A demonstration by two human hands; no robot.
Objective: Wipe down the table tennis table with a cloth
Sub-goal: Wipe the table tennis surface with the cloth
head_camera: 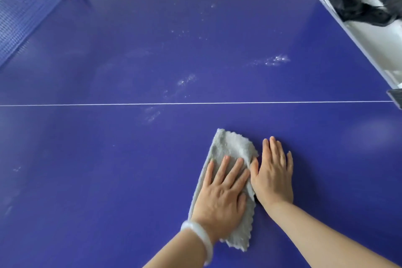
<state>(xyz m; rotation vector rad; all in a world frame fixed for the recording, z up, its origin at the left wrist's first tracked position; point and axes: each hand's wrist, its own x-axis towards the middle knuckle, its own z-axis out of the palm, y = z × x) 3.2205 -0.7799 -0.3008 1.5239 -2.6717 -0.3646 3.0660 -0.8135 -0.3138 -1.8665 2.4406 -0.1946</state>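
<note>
Pressing flat in the head view: left grip (221,193) lies on the one grey cloth (230,148), fingers straight, slightly spread, pinching nothing. Right grip (274,177) is also flat, fingers straight, palm on the blue bench (97,169) just right of the cloth, thumb touching its edge. The cloth lies on the bench right of centre, on the near side of the one white line (87,104). One bracelet (201,240) on the left wrist. One net (21,15) far left. At least four white dust smears (187,81) around and beyond the line.

Both hands (248,185) lie flat, fingers straight, side by side.
</note>
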